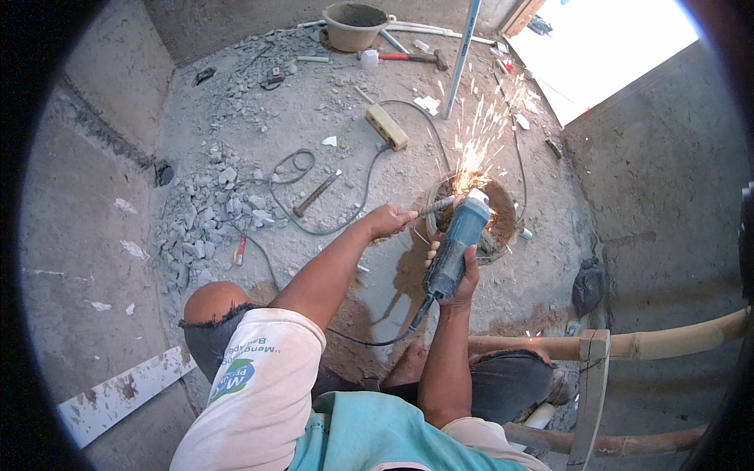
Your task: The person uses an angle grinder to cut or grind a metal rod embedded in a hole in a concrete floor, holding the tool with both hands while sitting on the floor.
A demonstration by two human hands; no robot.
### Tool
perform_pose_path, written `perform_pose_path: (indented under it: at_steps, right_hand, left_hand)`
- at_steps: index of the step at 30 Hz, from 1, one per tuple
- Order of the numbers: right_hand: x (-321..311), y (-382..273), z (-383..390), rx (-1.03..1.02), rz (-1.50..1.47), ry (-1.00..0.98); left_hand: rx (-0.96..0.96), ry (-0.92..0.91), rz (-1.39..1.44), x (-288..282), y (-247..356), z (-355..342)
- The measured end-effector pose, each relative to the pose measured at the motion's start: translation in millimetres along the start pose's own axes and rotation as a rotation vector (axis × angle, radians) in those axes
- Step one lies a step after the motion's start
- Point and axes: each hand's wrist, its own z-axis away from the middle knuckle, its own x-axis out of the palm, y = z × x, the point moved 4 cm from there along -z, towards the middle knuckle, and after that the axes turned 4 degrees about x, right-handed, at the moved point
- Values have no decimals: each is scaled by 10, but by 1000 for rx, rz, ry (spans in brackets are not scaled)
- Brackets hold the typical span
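Observation:
My right hand (463,284) is wrapped round the body of a blue-green angle grinder (458,243), its cable trailing from the near end. Sparks (473,149) spray away from the grinder's far end. In my left hand (393,220) is a ridged metal rod (434,206), closed in the fingers and reaching right to the grinder's head. The exact contact between disc and rod is hidden behind the head. Both tools are above a round tub (503,250) with a dirty inside, standing on the floor beyond my feet.
An extension socket (387,128) lies ahead with its grey cable looping across the floor. A chisel-like bar (317,194) and broken rubble (196,235) are to the left. Further off are a red-handled hammer (404,57), a bucket (355,27) and an upright pipe (462,59). Bamboo poles (660,344) stand at the right.

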Motion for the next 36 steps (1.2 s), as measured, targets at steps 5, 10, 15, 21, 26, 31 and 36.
perform_pose_path:
  at_steps: [5, 10, 15, 21, 26, 31, 36]
  right_hand:
    - [-11, -72, 26, -51, 24, 30]
    - [-65, -201, 75, -99, 44, 22]
    - [-79, -223, 139, -69, 15, -6]
    - [-42, -200, 231, -52, 60, 26]
    - [-75, -186, 247, -35, 95, 36]
    - [-79, -150, 245, -17, 97, 47]
    - [-92, -103, 224, 47, 45, -24]
  left_hand:
    - [60, 6, -81, -16, 27, -18]
    - [-15, -88, -229, -148, 69, -116]
    - [-60, -64, -576, -271, 305, -125]
    - [14, -55, -597, -339, 365, -198]
    - [37, -70, -623, -388, 303, -317]
    - [10, -81, -583, -392, 306, -356]
    - [31, -55, -554, -410, 260, -400]
